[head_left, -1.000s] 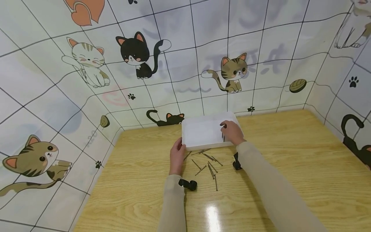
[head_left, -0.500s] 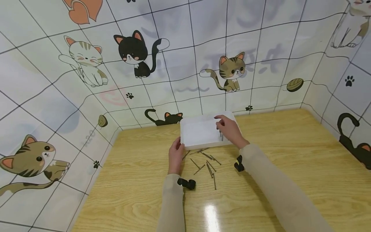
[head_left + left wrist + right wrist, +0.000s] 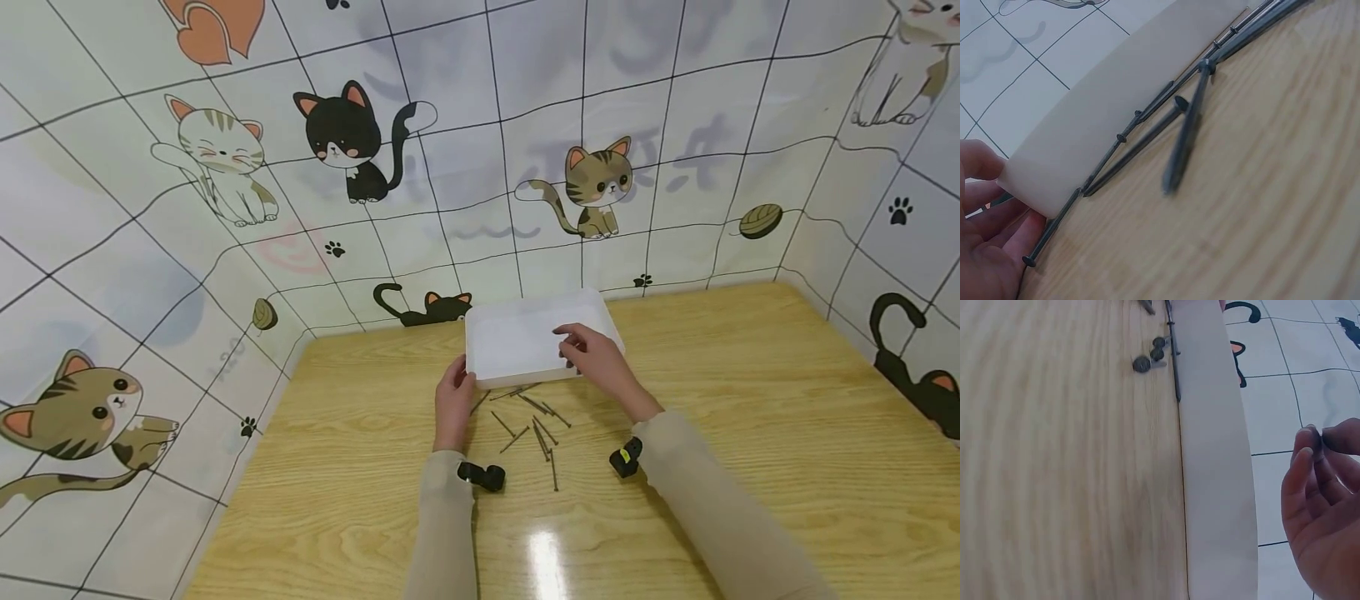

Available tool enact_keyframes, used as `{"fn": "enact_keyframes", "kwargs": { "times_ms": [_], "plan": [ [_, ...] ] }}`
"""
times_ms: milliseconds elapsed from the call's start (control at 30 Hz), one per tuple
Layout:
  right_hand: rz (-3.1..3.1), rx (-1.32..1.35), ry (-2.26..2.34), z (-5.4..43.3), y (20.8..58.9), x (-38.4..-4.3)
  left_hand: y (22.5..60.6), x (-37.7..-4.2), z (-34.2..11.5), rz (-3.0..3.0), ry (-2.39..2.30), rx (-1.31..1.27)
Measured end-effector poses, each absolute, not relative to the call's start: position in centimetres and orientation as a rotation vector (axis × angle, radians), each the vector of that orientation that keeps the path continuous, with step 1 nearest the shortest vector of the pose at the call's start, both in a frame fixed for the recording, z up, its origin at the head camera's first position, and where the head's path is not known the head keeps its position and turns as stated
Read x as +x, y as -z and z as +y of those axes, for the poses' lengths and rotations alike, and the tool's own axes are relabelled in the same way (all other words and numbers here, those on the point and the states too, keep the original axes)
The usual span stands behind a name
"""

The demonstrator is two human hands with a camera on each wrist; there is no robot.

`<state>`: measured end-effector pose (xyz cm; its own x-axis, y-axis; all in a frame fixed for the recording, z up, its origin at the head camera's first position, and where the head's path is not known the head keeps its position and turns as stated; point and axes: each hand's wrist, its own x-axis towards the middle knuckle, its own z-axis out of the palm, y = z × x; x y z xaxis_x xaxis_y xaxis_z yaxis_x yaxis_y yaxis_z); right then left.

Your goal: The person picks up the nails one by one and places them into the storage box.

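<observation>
A shallow white tray [image 3: 504, 335] stands against the back wall. My left hand [image 3: 453, 402] grips its near left corner; in the left wrist view the thumb is at the rim and the fingers [image 3: 997, 219] lie along the side. My right hand [image 3: 596, 358] hovers over the tray's near right part, fingers loosely curled and no nail showing in them. Small dark ends peek out below that hand, where two nails showed earlier. Several long dark nails [image 3: 541, 440] lie scattered on the table in front of the tray. One nail [image 3: 1054, 225] lies right by the left fingers.
The wooden table [image 3: 360, 400] runs to a wall [image 3: 480, 167] covered with cat pictures at the back and sides. A black wrist camera [image 3: 482, 477] sits on the left sleeve, and another camera [image 3: 626, 457] on the right one.
My right hand rose a little over the tray, then came down and toward the tray's near edge, covering the two nails seen there. My left hand stays at the corner.
</observation>
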<state>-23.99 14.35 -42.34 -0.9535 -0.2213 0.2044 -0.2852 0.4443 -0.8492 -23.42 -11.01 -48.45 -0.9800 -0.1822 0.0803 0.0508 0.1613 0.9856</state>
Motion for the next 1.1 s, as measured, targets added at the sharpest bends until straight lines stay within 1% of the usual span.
{"fn": "enact_keyframes", "kwargs": {
  "times_ms": [267, 567, 800, 1100],
  "plan": [
    [-2.608, 0.450, -1.621, 14.4, 42.5, -22.3, 48.2, -23.5, -11.1, -2.245, 1.932, 0.119],
    [-2.590, 0.414, -1.687, 14.8, 43.4, -21.4, 48.1, -23.3, -10.9, -2.252, 1.953, 0.159],
    [-2.576, 0.411, -1.704, 15.0, 43.9, -21.0, 48.5, -23.0, -10.6, -2.256, 1.957, 0.170],
    [-2.688, 0.444, -1.622, 14.5, 44.2, -21.1, 48.3, -23.2, -11.0, -2.251, 1.941, 0.149]
  ]
}}
